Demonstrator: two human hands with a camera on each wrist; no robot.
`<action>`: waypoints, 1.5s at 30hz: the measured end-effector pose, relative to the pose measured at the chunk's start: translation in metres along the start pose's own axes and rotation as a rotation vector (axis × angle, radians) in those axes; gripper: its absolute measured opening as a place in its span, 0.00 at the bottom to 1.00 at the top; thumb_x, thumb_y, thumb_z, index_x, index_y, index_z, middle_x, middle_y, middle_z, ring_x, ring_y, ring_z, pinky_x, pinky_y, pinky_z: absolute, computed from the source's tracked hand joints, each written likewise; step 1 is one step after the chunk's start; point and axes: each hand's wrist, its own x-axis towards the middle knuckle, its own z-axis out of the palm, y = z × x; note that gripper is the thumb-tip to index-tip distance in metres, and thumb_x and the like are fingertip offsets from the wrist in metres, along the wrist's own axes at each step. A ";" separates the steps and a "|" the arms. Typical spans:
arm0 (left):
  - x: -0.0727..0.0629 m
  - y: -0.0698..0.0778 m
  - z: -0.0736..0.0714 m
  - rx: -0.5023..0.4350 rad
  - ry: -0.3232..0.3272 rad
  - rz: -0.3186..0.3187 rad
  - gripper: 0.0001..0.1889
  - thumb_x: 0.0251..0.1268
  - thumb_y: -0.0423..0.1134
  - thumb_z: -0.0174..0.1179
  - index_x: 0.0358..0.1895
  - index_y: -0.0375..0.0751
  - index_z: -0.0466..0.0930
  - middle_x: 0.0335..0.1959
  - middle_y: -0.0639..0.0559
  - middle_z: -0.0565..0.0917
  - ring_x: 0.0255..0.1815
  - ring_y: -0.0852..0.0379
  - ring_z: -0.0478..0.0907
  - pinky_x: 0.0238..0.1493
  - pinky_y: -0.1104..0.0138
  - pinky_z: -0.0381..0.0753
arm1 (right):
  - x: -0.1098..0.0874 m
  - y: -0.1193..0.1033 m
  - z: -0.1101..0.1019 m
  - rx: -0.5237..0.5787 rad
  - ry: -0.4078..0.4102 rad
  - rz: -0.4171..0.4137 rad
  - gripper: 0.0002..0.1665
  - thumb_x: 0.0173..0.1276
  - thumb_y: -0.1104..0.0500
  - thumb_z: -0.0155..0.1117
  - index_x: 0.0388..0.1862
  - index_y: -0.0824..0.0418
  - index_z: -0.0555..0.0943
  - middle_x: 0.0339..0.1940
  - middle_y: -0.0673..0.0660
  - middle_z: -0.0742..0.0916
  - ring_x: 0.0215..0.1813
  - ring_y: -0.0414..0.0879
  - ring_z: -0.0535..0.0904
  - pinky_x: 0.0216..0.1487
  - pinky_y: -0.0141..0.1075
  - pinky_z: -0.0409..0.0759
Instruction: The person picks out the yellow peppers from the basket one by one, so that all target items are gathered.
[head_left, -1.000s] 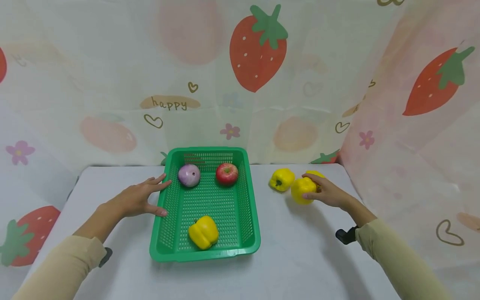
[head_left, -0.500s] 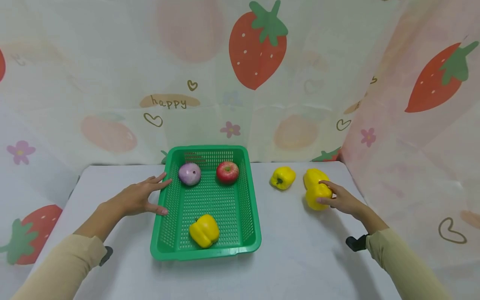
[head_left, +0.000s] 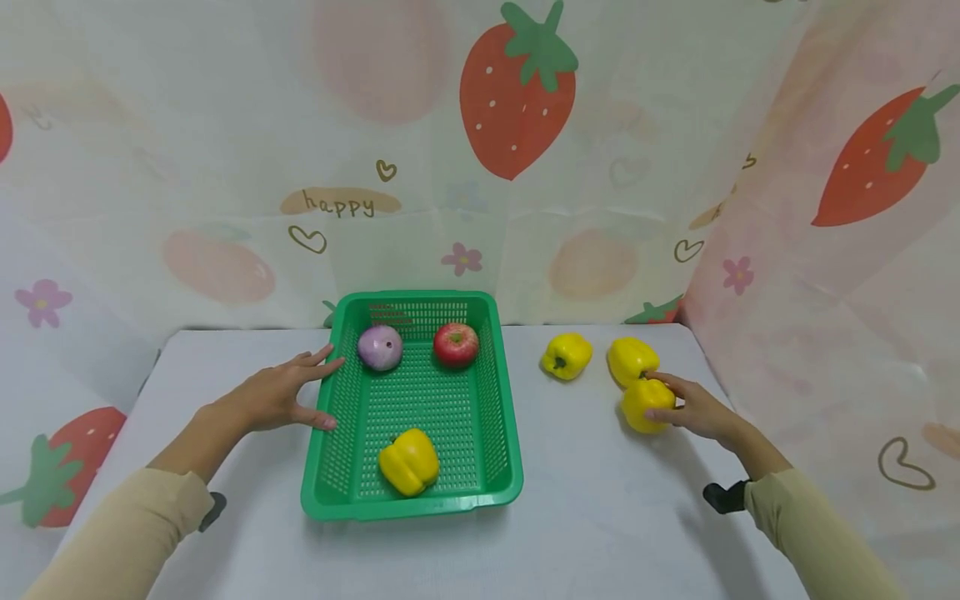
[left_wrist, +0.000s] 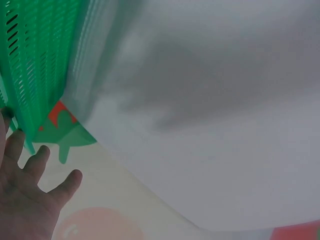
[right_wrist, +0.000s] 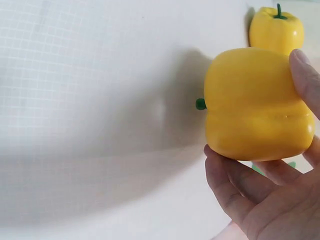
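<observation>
My right hand (head_left: 697, 408) grips a yellow bell pepper (head_left: 643, 408) on the right side of the table, thumb on one side and fingers on the other. In the right wrist view the held bell pepper (right_wrist: 257, 107) shows its green stem. Whether it touches the tabletop I cannot tell. Just behind it lies a second yellow bell pepper (head_left: 632, 360), and a third yellow bell pepper (head_left: 567, 357) sits to the left. With fingers spread, my left hand (head_left: 277, 396) rests at the left rim of a green basket (head_left: 408, 508).
Inside the basket are a yellow bell pepper (head_left: 409, 462) at the front, a red apple (head_left: 455, 345) at the back right and a round pale purple vegetable (head_left: 380, 348) at the back left. A printed cloth wall (head_left: 420, 167) stands behind the white table (head_left: 570, 517).
My right hand has carried the yellow bell pepper right and toward me, uncovering the one behind. The left hand and the basket have stayed in place.
</observation>
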 end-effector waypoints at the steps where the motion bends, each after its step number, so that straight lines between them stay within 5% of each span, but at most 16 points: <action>1: 0.000 0.000 0.000 0.001 0.000 -0.001 0.56 0.45 0.68 0.71 0.76 0.42 0.62 0.79 0.39 0.54 0.74 0.27 0.54 0.62 0.31 0.65 | -0.001 0.001 0.000 0.004 0.001 0.006 0.47 0.69 0.47 0.67 0.77 0.67 0.58 0.73 0.73 0.66 0.64 0.64 0.69 0.57 0.54 0.81; 18: 0.001 -0.002 0.001 0.001 -0.001 0.009 0.54 0.47 0.63 0.73 0.76 0.42 0.61 0.79 0.38 0.54 0.75 0.27 0.53 0.62 0.31 0.64 | -0.002 0.010 0.004 0.008 0.005 0.123 0.52 0.70 0.43 0.65 0.79 0.65 0.52 0.74 0.75 0.62 0.67 0.67 0.65 0.61 0.58 0.77; 23: 0.002 -0.001 0.002 -0.002 -0.005 -0.002 0.54 0.47 0.65 0.73 0.76 0.43 0.61 0.79 0.38 0.54 0.75 0.27 0.53 0.62 0.30 0.64 | -0.002 0.004 -0.004 -0.043 -0.028 0.121 0.54 0.69 0.42 0.66 0.80 0.65 0.50 0.75 0.77 0.60 0.70 0.71 0.61 0.66 0.68 0.64; 30: 0.000 0.001 0.001 -0.009 -0.004 -0.006 0.56 0.45 0.68 0.71 0.76 0.42 0.62 0.79 0.38 0.54 0.75 0.28 0.53 0.63 0.30 0.63 | -0.001 -0.031 -0.030 -0.137 -0.073 0.110 0.57 0.68 0.39 0.65 0.82 0.61 0.46 0.76 0.77 0.57 0.73 0.75 0.59 0.64 0.72 0.63; 45: 0.000 -0.002 0.002 -0.005 -0.002 -0.002 0.54 0.47 0.63 0.74 0.76 0.42 0.61 0.79 0.38 0.54 0.75 0.27 0.53 0.63 0.31 0.64 | 0.026 -0.134 -0.047 -0.064 -0.118 -0.143 0.54 0.67 0.45 0.68 0.83 0.48 0.47 0.82 0.64 0.54 0.77 0.68 0.56 0.69 0.67 0.62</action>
